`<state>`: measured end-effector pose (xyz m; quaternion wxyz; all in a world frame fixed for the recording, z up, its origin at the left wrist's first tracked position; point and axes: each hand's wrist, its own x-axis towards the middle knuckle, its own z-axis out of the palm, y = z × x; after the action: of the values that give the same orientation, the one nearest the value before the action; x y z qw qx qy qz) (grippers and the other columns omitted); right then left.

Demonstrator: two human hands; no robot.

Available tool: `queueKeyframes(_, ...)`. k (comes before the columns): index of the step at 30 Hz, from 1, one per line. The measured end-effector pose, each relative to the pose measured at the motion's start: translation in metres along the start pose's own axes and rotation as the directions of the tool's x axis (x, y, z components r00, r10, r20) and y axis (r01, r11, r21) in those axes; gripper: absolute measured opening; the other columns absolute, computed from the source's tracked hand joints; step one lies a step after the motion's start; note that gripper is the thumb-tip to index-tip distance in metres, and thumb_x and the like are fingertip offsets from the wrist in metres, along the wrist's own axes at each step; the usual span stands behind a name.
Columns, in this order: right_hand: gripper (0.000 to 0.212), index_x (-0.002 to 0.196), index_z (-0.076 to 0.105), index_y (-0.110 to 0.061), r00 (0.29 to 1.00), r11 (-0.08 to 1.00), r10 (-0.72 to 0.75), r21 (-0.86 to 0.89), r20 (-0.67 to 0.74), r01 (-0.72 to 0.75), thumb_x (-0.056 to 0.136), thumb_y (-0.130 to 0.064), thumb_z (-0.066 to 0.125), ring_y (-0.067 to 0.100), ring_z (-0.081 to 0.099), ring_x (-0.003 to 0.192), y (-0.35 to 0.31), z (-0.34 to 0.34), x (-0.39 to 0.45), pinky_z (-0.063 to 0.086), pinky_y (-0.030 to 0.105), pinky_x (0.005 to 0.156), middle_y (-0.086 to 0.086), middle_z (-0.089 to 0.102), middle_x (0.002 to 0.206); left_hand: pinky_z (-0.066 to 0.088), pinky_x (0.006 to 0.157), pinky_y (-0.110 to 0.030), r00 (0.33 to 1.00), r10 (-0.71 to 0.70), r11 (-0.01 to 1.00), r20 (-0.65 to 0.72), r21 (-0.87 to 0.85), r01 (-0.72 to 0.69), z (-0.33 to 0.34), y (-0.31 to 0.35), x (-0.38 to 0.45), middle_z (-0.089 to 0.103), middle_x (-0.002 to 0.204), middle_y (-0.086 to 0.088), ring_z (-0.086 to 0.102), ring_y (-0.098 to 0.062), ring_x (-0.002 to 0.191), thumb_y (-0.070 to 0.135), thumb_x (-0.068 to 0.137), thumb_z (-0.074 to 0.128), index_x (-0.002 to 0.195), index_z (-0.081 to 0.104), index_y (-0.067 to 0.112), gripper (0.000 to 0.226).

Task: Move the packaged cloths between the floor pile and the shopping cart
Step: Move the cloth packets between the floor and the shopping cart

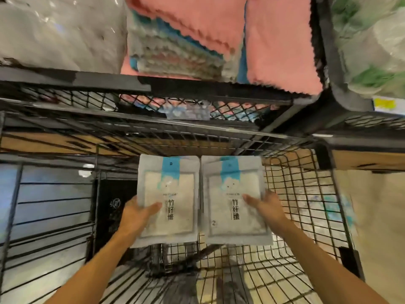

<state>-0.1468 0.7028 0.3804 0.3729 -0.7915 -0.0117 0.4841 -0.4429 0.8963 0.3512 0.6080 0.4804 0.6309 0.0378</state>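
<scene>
Two flat white cloth packs with blue top bands and black lettering hang side by side over the black wire shopping cart (306,194). My left hand (137,212) grips the left pack (168,200) at its lower left edge, thumb on its face. My right hand (266,207) holds the right pack (236,200) at its right edge, thumb on top. Both packs face up, nearly touching along their inner edges. The cart basket beneath them shows bare mesh. No floor pile is visible.
A black mesh shelf (153,99) stands just beyond the cart, stacked with pink cloths (280,40) and bundled multicoloured cloths (175,55). Plastic-wrapped goods (54,29) sit far left and green-white packs (372,51) far right. The cart's folded seat flap (50,205) lies to the left.
</scene>
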Motion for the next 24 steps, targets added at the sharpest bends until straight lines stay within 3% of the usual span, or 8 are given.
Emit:
queueKeyframes(4,0.021,0.109,0.067,-0.011,0.998,1.0,0.021,-0.014,-0.057,-0.022,0.09,-0.01,0.075,0.027,0.077,0.092,0.012,0.014,0.037,0.064,0.052,0.083,0.007,0.077,0.103,0.062,0.067,-0.025,1.0,0.031,0.999,-0.004,0.038,-0.031,0.012,-0.017,0.027,0.078,0.086,0.006,0.074,-0.008,0.08,0.005,0.083,0.078,0.107,0.069,0.016,0.028)
queueKeyframes(7,0.026,0.113,0.065,-0.013,0.99,0.999,0.019,-0.031,-0.137,-0.024,0.09,-0.015,0.077,0.029,0.075,0.094,0.017,0.025,0.05,0.063,0.05,0.083,0.005,0.075,0.104,0.058,0.092,-0.051,0.998,0.025,0.999,-0.051,0.024,-0.023,0.021,-0.019,0.038,0.072,0.115,-0.009,0.07,-0.026,0.103,0.024,0.076,0.087,0.124,0.062,0.014,0.055)
queueKeyframes(9,0.034,0.12,0.061,-0.012,0.981,0.992,-0.041,-0.128,-0.191,0.016,0.092,-0.021,0.076,0.025,0.074,0.09,0.021,0.032,0.049,0.064,0.049,0.081,0.002,0.073,0.107,0.051,0.1,-0.047,0.993,0.046,0.995,-0.106,0.095,-0.036,0.028,-0.022,0.039,0.063,0.131,-0.013,0.061,-0.034,0.12,0.026,0.079,0.087,0.139,0.048,0.01,0.073)
queueKeyframes(11,0.042,0.125,0.05,-0.012,0.962,0.973,-0.125,-0.218,-0.242,0.071,0.093,-0.022,0.075,0.01,0.068,0.082,0.025,0.038,0.046,0.064,0.037,0.071,-0.008,0.065,0.104,0.05,0.09,-0.04,0.982,0.07,0.987,-0.174,0.156,-0.043,0.038,-0.025,0.037,0.062,0.123,-0.011,0.062,-0.033,0.114,0.017,0.086,0.08,0.142,0.036,0.005,0.072)
queueKeyframes(13,0.049,0.129,0.041,-0.015,0.943,0.959,-0.178,-0.264,-0.282,0.102,0.094,-0.025,0.074,0.007,0.064,0.083,0.029,0.042,0.045,0.057,0.026,0.065,-0.011,0.058,0.107,0.051,0.096,-0.045,0.978,0.09,0.975,-0.188,0.216,-0.048,0.044,-0.028,0.037,0.062,0.125,-0.012,0.061,-0.033,0.116,0.02,0.089,0.077,0.143,0.03,0.006,0.073)
queueKeyframes(17,0.06,0.137,0.037,-0.009,0.913,0.879,-0.288,-0.458,-0.29,0.132,0.095,-0.035,0.071,0.024,0.065,0.103,0.035,0.049,0.044,0.063,0.044,0.08,0.006,0.054,0.126,0.036,0.115,-0.056,0.975,0.1,0.922,-0.2,0.386,-0.015,0.054,-0.033,0.041,0.037,0.154,-0.019,0.04,-0.039,0.14,0.029,0.095,0.067,0.156,0.017,0.011,0.081)
queueKeyframes(20,0.066,0.14,0.039,-0.001,0.871,0.685,-0.415,-0.72,-0.263,0.109,0.098,-0.046,0.062,0.03,0.061,0.104,0.039,0.052,0.043,0.059,0.049,0.086,0.017,0.053,0.126,0.033,0.116,-0.058,0.944,0.276,0.772,-0.179,0.627,-0.107,0.059,-0.031,0.032,0.021,0.16,-0.025,0.029,-0.043,0.144,0.03,0.098,0.062,0.16,0.007,0.007,0.086)
queueKeyframes(24,0.068,0.149,0.037,0.001,0.835,0.332,-0.524,-0.943,-0.166,0.021,0.106,-0.052,0.036,0.04,0.058,0.115,0.043,0.048,0.048,0.05,0.055,0.094,0.027,0.056,0.132,0.004,0.127,-0.05,0.879,0.476,0.33,-0.011,0.929,-0.167,0.058,-0.051,0.039,0.007,0.166,-0.027,0.008,-0.039,0.155,0.03,0.102,0.048,0.159,0.006,0.0,0.077)
